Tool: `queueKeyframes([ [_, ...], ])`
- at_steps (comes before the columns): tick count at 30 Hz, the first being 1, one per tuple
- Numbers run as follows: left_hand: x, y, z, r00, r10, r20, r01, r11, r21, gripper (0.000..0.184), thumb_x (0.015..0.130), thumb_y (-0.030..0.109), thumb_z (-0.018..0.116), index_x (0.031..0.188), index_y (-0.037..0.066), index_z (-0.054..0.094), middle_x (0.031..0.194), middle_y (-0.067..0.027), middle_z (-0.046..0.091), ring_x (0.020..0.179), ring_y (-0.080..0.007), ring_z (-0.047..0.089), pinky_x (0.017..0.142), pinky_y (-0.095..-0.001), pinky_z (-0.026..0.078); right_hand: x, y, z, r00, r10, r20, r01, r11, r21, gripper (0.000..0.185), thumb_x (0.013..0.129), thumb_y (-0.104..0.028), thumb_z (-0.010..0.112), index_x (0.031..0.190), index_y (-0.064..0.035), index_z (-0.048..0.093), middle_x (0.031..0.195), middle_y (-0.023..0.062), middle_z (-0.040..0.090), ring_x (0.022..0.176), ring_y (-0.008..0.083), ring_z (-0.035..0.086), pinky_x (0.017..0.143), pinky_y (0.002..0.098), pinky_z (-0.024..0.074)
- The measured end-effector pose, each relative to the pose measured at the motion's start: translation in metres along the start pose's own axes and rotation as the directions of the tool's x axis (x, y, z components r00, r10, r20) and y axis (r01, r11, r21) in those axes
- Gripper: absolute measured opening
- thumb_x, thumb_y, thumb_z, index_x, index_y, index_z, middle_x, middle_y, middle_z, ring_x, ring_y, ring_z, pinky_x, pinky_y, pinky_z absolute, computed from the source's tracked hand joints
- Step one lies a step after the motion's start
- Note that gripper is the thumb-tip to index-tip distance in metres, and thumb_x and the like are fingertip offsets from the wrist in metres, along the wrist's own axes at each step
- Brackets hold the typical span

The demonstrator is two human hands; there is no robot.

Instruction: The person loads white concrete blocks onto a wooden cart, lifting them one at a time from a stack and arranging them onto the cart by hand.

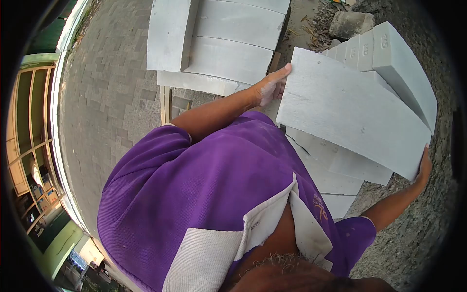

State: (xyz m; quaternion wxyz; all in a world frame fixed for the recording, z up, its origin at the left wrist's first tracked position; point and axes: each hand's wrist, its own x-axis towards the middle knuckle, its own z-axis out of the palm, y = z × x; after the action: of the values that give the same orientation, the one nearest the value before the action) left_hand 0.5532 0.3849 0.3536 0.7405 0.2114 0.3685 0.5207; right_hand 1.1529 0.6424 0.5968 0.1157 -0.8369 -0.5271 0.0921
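Note:
A white lightweight concrete block [350,107] spans the space between my hands, its broad smooth face turned up. At its left end is my left hand [270,88], dusted white, with the thumb on the edge and the other fingers partly hidden. My right hand [423,170] grips the lower right corner, its fingers mostly behind the block. Other white blocks [335,163] lie in a stack under and beside it. Past the far edge stands a row of similar blocks [384,44] with numbers pressed into their ends. Whether the held block touches those blocks I cannot tell.
Another pile of white blocks [233,56] stands at the upper left, one block upright on it. A rough concrete lump [351,24] lies among dry leaves at the back. Grey paving [107,97] stretches left towards a wooden-framed structure [34,131]. Rough ground [389,204] borders the right side.

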Motion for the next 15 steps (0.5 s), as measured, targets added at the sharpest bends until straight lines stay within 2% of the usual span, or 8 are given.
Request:
queueKeyframes([
  [1, 0.003, 0.0, 0.0, 1.0, -0.004, -0.014, 0.004, 1.0, -0.009, 0.096, 0.085, 0.081, 0.046, 0.145, 0.005, 0.042, 0.137, -0.0166, 0.055, 0.121, -0.0248, 0.057, 0.103, -0.0432, 0.042, -0.006, -0.007, -0.004, 0.995, 0.03, 0.092, -0.037, 0.996, 0.085, 0.097, 0.082, -0.077, 0.058, 0.128, 0.0085, 0.06, 0.123, 0.0217, 0.064, 0.106, 0.0292, 0.062, 0.096, 0.0391, 0.0449],
  [2, 0.007, 0.001, 0.001, 0.998, -0.056, -0.034, 0.051, 0.989, -0.136, 0.094, 0.088, 0.08, 0.04, 0.146, 0.006, 0.042, 0.14, -0.0173, 0.052, 0.124, -0.0263, 0.055, 0.105, -0.0441, 0.041, -0.009, -0.011, -0.006, 0.982, 0.053, 0.182, -0.084, 0.983, 0.166, 0.096, 0.083, -0.076, 0.057, 0.131, 0.008, 0.058, 0.122, 0.0193, 0.065, 0.106, 0.027, 0.061, 0.096, 0.0374, 0.0445],
  [3, 0.011, 0.003, 0.002, 0.993, -0.106, -0.045, 0.091, 0.961, -0.262, 0.092, 0.091, 0.079, 0.035, 0.147, 0.006, 0.041, 0.144, -0.018, 0.049, 0.128, -0.0279, 0.052, 0.107, -0.0451, 0.039, -0.008, -0.014, -0.007, 0.981, 0.048, 0.19, -0.079, 0.984, 0.159, 0.096, 0.083, -0.076, 0.057, 0.131, 0.008, 0.058, 0.122, 0.0193, 0.065, 0.106, 0.027, 0.061, 0.096, 0.0374, 0.0445],
  [6, 0.017, 0.004, 0.022, 0.982, -0.085, -0.169, 0.039, 0.965, -0.258, 0.084, 0.096, 0.073, 0.03, 0.148, 0.008, 0.04, 0.146, -0.0173, 0.047, 0.134, -0.0304, 0.047, 0.11, -0.047, 0.038, -0.001, -0.019, -0.006, 0.986, 0.044, 0.16, -0.06, 0.994, 0.095, 0.096, 0.086, -0.076, 0.054, 0.135, 0.0068, 0.055, 0.127, 0.0176, 0.063, 0.111, 0.0277, 0.059, 0.098, 0.0352, 0.042],
  [9, 0.026, 0.0, 0.022, 0.992, -0.056, -0.11, 0.011, 0.926, -0.378, 0.078, 0.1, 0.067, 0.027, 0.149, 0.008, 0.039, 0.149, -0.0166, 0.044, 0.136, -0.0303, 0.044, 0.111, -0.0473, 0.039, 0.004, -0.02, 0.004, 0.993, 0.084, 0.083, -0.093, 0.989, 0.113, 0.095, 0.085, -0.074, 0.055, 0.136, 0.0063, 0.054, 0.13, 0.0179, 0.061, 0.112, 0.0289, 0.059, 0.1, 0.0391, 0.0417],
  [11, 0.024, 0.005, 0.026, 0.994, -0.039, -0.105, -0.004, 0.924, -0.382, 0.076, 0.1, 0.066, 0.027, 0.149, 0.008, 0.039, 0.149, -0.0162, 0.044, 0.136, -0.0302, 0.044, 0.11, -0.0475, 0.039, 0.004, -0.02, 0.012, 0.999, 0.043, 0.012, -0.044, 0.992, 0.117, 0.095, 0.087, -0.077, 0.049, 0.13, 0.0077, 0.059, 0.127, 0.0211, 0.063, 0.113, 0.033, 0.06, 0.101, 0.0415, 0.0423],
  [14, 0.028, 0.006, 0.023, 0.998, 0.001, -0.057, -0.024, 0.917, -0.398, 0.074, 0.101, 0.063, 0.028, 0.149, 0.008, 0.039, 0.15, -0.0153, 0.044, 0.136, -0.0304, 0.045, 0.109, -0.0478, 0.041, 0.025, -0.006, 0.015, 0.991, -0.043, -0.126, 0.005, 0.958, -0.287, 0.101, 0.088, -0.08, 0.032, 0.118, 0.01, 0.065, 0.12, 0.0311, 0.064, 0.115, 0.0439, 0.06, 0.101, 0.0482, 0.0437],
  [15, 0.031, 0.01, 0.022, 1.0, 0.014, -0.024, -0.023, 0.905, -0.426, 0.073, 0.102, 0.062, 0.029, 0.149, 0.008, 0.039, 0.15, -0.0147, 0.044, 0.135, -0.0307, 0.045, 0.109, -0.048, 0.041, 0.019, -0.013, 0.014, 0.986, -0.045, -0.159, 0.003, 0.967, -0.257, 0.101, 0.088, -0.08, 0.032, 0.118, 0.01, 0.065, 0.12, 0.0311, 0.064, 0.115, 0.0439, 0.06, 0.101, 0.0482, 0.0437],
])
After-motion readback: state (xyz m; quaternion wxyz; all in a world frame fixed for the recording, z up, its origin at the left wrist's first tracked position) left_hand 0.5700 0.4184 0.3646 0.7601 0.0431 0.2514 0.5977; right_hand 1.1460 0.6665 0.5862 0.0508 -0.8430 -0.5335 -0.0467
